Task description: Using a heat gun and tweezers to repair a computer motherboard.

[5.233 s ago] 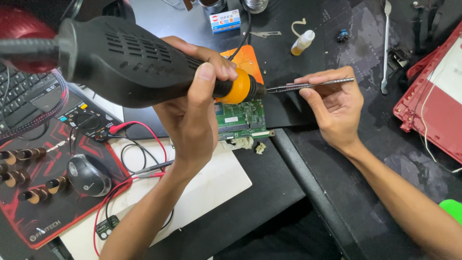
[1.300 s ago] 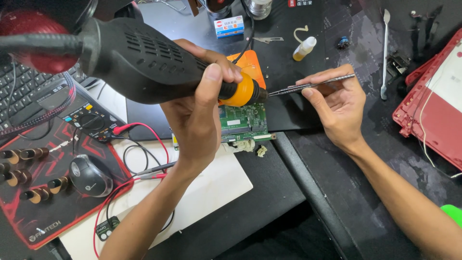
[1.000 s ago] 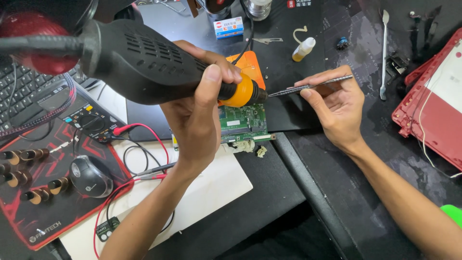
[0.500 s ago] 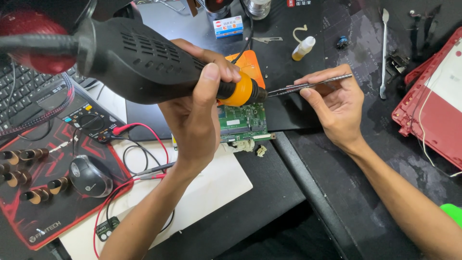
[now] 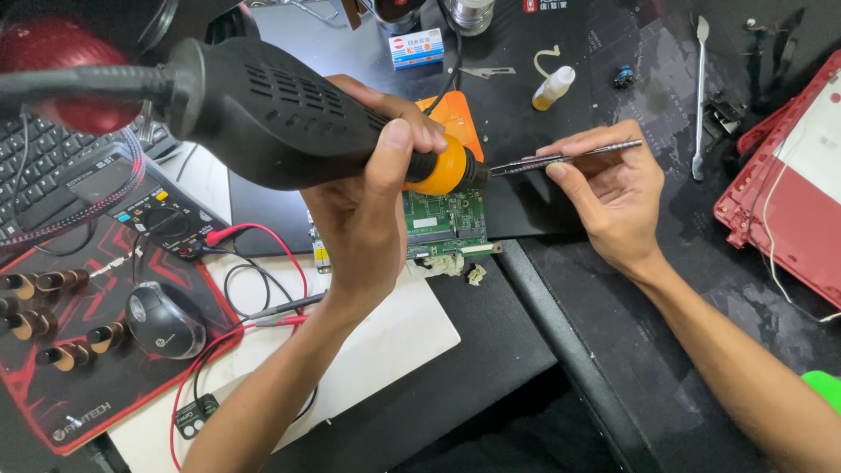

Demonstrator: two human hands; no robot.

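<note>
The green circuit board [image 5: 445, 223] lies mid-worktop [image 5: 613, 350], under the black-and-orange rotary tool [image 5: 289, 118]; slim metal tweezers [image 5: 565, 158] lie just right of the tool's tip; the black computer mouse [image 5: 165, 320] sits far left on a red-and-black mat [image 5: 79, 394]; the small dropper bottle [image 5: 554, 88] stands behind; a red laptop shell [image 5: 788, 201] lies far right.

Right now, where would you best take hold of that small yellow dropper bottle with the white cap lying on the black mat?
Grip the small yellow dropper bottle across its round yellow body, coming from above. It lies tilted on its side, cap toward the upper right, with bare mat either side.
</note>
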